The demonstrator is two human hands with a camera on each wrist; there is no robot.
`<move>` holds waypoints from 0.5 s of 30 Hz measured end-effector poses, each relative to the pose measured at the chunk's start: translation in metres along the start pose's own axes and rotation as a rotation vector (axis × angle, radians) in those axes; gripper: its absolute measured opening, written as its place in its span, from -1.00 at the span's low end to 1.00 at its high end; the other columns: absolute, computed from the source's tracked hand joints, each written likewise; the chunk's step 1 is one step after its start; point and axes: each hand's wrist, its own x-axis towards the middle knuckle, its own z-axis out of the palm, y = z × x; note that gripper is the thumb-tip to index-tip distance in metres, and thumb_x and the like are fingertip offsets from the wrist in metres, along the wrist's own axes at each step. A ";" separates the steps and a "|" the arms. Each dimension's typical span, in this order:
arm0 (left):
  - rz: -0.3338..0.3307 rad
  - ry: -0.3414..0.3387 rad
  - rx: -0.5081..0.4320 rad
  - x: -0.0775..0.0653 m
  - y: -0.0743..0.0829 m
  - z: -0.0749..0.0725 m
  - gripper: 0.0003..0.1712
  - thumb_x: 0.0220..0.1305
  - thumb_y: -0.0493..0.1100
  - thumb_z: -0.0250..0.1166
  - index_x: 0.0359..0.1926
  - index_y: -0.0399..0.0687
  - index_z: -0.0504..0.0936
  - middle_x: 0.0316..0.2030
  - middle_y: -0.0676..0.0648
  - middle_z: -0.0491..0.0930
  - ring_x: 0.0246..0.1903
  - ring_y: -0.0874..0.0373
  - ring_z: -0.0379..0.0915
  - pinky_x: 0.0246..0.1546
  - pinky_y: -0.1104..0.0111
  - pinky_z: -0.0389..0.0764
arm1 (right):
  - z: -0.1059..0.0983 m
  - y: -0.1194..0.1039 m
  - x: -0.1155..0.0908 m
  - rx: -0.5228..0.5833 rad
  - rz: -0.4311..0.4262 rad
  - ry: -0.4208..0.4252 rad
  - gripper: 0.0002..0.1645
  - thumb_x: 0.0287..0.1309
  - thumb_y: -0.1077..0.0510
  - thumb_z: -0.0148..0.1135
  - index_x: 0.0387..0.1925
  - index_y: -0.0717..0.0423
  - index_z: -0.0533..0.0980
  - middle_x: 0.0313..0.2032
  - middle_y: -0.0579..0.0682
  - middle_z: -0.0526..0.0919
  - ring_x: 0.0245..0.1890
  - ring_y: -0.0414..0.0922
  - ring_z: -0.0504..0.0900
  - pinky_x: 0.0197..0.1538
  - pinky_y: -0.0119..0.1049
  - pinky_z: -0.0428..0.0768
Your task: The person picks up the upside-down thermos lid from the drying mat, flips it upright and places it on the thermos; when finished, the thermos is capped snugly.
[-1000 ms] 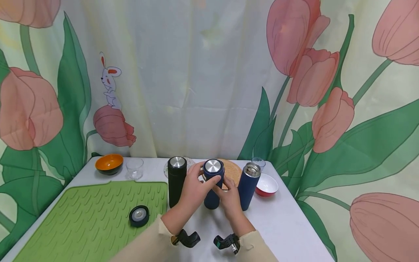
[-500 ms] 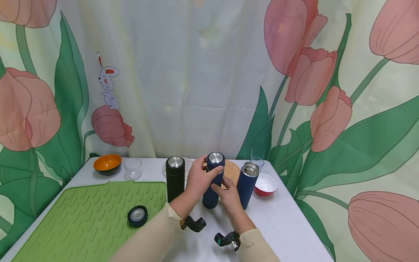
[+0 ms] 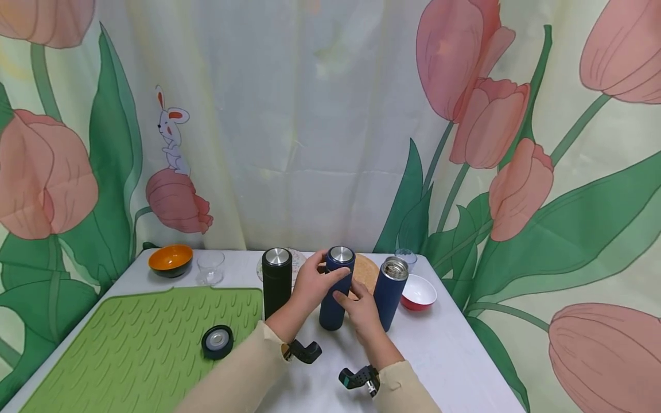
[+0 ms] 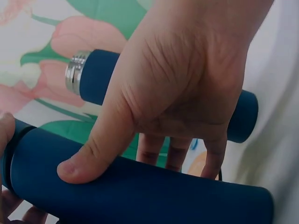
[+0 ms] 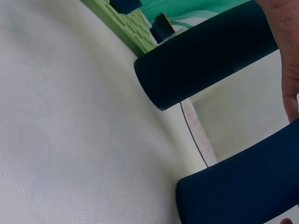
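A blue thermos (image 3: 332, 311) with a steel-topped lid (image 3: 341, 254) stands on the table, leaning slightly right. My left hand (image 3: 311, 285) grips it around the lid, thumb across the front. Lower down, my right hand (image 3: 364, 312) holds the body; the left wrist view shows that thumb pressed along the blue side. A dark seam (image 4: 10, 156) runs between lid and body. To the right is a second blue thermos (image 3: 391, 293), uncapped, its steel threaded mouth showing. A black thermos (image 3: 276, 287) with its lid on stands left of my hands.
A loose black lid (image 3: 217, 342) lies on the green mat (image 3: 144, 350) at left. Behind are an orange bowl (image 3: 171, 259), a glass (image 3: 210, 268), a patterned plate (image 3: 298, 261) and a round wooden board (image 3: 368, 271). A red-and-white bowl (image 3: 419, 293) and another glass (image 3: 407, 256) sit right.
The held thermos has tipped so its top is a little farther right and up. My left hand has shifted right with the lid, while the right hand stays on the body.
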 end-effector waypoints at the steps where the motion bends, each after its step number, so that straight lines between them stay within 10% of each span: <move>1: 0.006 -0.002 -0.010 0.000 -0.002 -0.001 -0.21 0.25 0.19 0.55 0.41 0.04 0.56 0.30 -0.15 0.62 0.27 -0.22 0.60 0.19 -0.21 0.66 | 0.000 0.001 0.001 -0.002 -0.007 -0.003 -0.17 0.28 -0.08 0.52 0.51 -0.04 0.46 0.52 0.17 0.41 0.59 0.27 0.22 0.51 0.42 0.28; 15: 0.008 -0.077 0.001 0.004 -0.006 -0.006 -0.10 0.32 0.24 0.45 0.56 0.09 0.35 0.37 -0.14 0.53 0.30 -0.17 0.57 0.23 -0.20 0.64 | 0.000 -0.002 -0.001 -0.011 -0.008 -0.014 -0.21 0.32 -0.03 0.49 0.51 -0.07 0.46 0.50 0.17 0.41 0.55 0.24 0.28 0.48 0.40 0.33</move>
